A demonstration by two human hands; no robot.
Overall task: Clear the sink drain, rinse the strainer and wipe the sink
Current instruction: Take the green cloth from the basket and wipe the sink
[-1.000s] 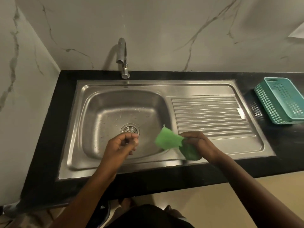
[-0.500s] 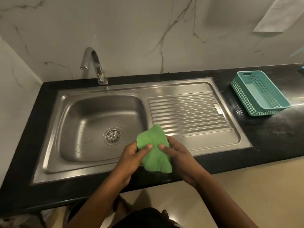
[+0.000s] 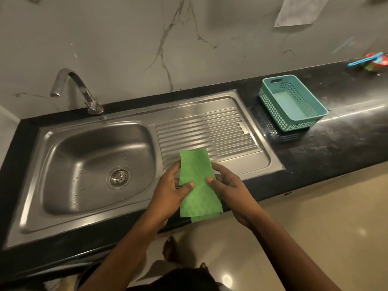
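1. Green, thin, cloth-like: the wipe point(image 3: 197, 185) is folded into a long strip and held flat between both hands above the front rim of the sink point(image 3: 88, 223), just right of the basin. Its long axis runs away from the person, far end over the drainboard point(image 3: 210, 133), near end hanging past the counter edge.

2. Left hand point(image 3: 170, 192): thumb pressed on top of the wipe's left edge, fingers curled beneath. Closed on the wipe, a pinch rather than a fist.

3. Right hand point(image 3: 228, 183): thumb on the wipe's right edge, fingers under and behind it. Also closed on the wipe. Both hands share the hold; neither is free.

4. Strainer point(image 3: 119, 178): seated in the drain at the basin floor, apparently clear of debris. It lies left of the wipe and lower. The left hand is the nearer of the two.

5. Basin shows scattered water droplets on its floor and walls. Judgement: clearing and rinsing look done; the wiping step is in hand, the wipe being readied.

6. Key relation for the coming move: the wet basin lies leftward and down from the wipe, so the wipe must travel left over the rim. The left hand has the shorter path; the right would need to cross over.

7. Faucet point(image 3: 73, 89) stands behind the basin; no water visibly running.

8. Outward: black counter point(image 3: 336, 143), a teal basket point(image 3: 310, 114) well apart to the right.
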